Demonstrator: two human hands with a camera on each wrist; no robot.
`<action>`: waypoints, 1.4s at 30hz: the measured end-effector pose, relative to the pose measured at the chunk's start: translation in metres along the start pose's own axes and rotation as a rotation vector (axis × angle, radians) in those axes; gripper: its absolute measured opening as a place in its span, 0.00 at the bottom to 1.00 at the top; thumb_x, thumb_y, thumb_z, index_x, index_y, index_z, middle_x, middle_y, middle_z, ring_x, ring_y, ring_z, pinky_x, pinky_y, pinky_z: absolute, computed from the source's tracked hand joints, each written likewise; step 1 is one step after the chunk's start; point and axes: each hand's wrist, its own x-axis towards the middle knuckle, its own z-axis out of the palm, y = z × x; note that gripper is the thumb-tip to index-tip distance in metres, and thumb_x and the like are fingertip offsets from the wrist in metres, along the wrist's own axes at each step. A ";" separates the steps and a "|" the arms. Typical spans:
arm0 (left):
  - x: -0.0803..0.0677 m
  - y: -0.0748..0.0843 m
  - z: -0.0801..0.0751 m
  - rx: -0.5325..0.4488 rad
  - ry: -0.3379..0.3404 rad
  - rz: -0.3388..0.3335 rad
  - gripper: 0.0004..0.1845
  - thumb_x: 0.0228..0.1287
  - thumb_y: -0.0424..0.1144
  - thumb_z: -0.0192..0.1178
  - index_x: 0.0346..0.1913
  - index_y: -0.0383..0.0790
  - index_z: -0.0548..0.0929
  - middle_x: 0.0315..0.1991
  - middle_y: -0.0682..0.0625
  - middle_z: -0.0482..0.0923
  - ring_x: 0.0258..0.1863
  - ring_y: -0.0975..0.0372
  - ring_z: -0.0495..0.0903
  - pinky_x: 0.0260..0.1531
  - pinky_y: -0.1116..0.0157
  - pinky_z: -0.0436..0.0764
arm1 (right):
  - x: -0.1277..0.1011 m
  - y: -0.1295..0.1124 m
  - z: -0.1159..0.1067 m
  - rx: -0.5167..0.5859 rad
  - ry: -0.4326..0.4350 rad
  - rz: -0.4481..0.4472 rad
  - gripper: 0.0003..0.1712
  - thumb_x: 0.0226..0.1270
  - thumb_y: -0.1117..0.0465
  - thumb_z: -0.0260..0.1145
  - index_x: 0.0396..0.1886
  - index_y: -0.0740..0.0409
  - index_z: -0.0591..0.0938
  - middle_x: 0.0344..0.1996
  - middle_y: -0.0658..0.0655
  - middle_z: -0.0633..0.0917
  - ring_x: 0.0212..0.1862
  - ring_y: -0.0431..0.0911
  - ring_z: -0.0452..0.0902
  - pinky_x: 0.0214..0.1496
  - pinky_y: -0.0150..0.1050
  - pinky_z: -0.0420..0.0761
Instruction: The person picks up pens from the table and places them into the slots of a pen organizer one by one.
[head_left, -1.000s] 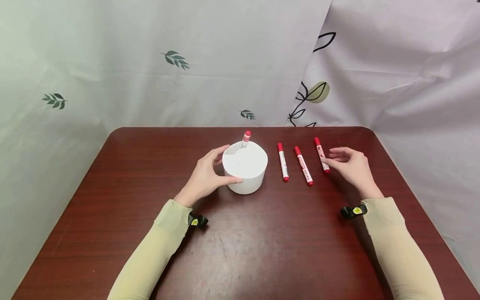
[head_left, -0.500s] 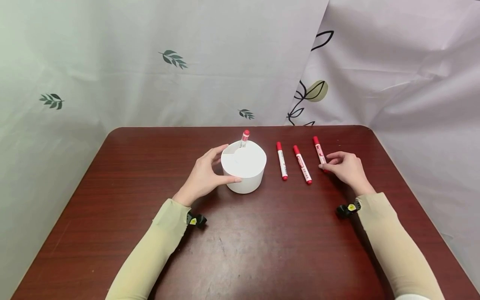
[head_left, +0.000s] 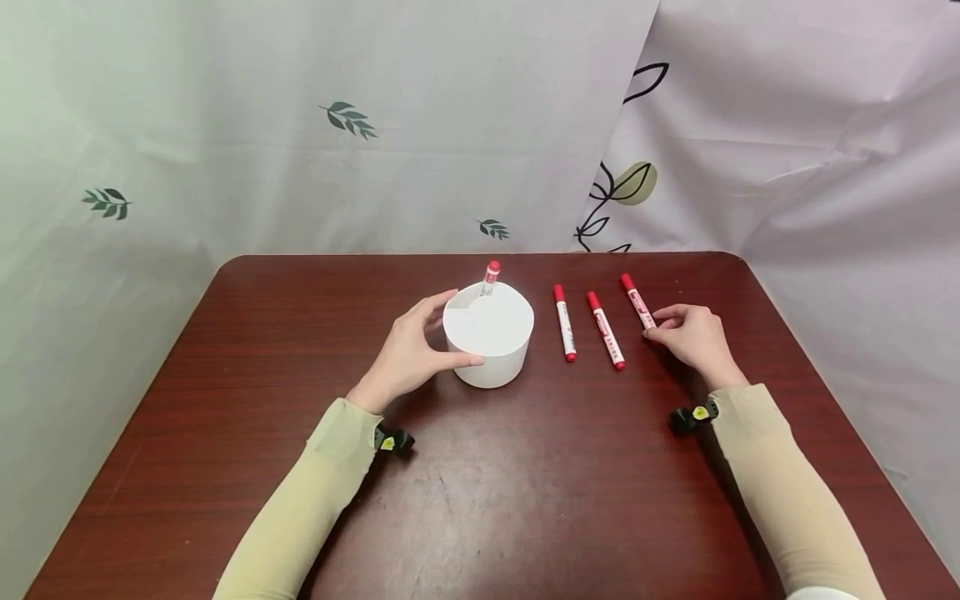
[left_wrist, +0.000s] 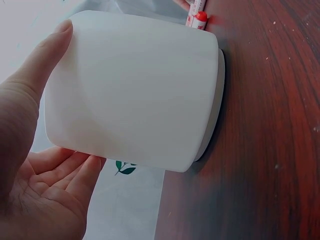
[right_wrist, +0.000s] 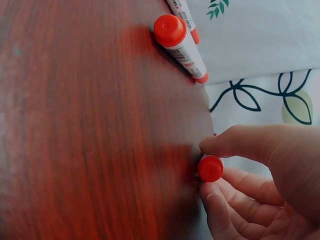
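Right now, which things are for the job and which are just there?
Probably for the job:
Round white tub, held by the left fingers
Red-and-white marker pen, pinched by the right fingers
Matching pen in the tub
Loose matching pen nearest the tub
Loose matching pen, middle of the row

Just there:
Red-brown wood-grain table
Pale leaf-print cloth

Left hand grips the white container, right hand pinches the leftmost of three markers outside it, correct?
Wrong marker: per the head view, the right hand pinches the rightmost marker of the three. The left hand does grip the white container.
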 end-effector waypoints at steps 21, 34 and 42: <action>-0.001 -0.001 0.000 -0.012 0.000 -0.003 0.54 0.42 0.45 0.86 0.74 0.40 0.70 0.64 0.52 0.76 0.61 0.60 0.78 0.62 0.65 0.76 | -0.004 -0.027 -0.023 0.173 0.334 0.009 0.15 0.63 0.53 0.73 0.43 0.57 0.92 0.22 0.39 0.86 0.29 0.33 0.75 0.31 0.31 0.71; -0.001 -0.001 0.000 -0.007 -0.001 -0.009 0.53 0.42 0.46 0.86 0.74 0.42 0.70 0.64 0.53 0.75 0.61 0.61 0.78 0.62 0.65 0.76 | -0.014 -0.061 -0.033 0.437 0.331 -0.077 0.15 0.63 0.57 0.76 0.46 0.61 0.91 0.26 0.41 0.87 0.28 0.35 0.82 0.28 0.25 0.77; 0.000 -0.002 0.000 -0.010 0.001 -0.002 0.53 0.42 0.46 0.86 0.74 0.43 0.70 0.65 0.53 0.75 0.62 0.61 0.77 0.63 0.65 0.76 | -0.018 -0.086 -0.034 0.816 0.301 -0.187 0.17 0.59 0.72 0.76 0.48 0.72 0.87 0.32 0.53 0.88 0.32 0.41 0.87 0.40 0.28 0.86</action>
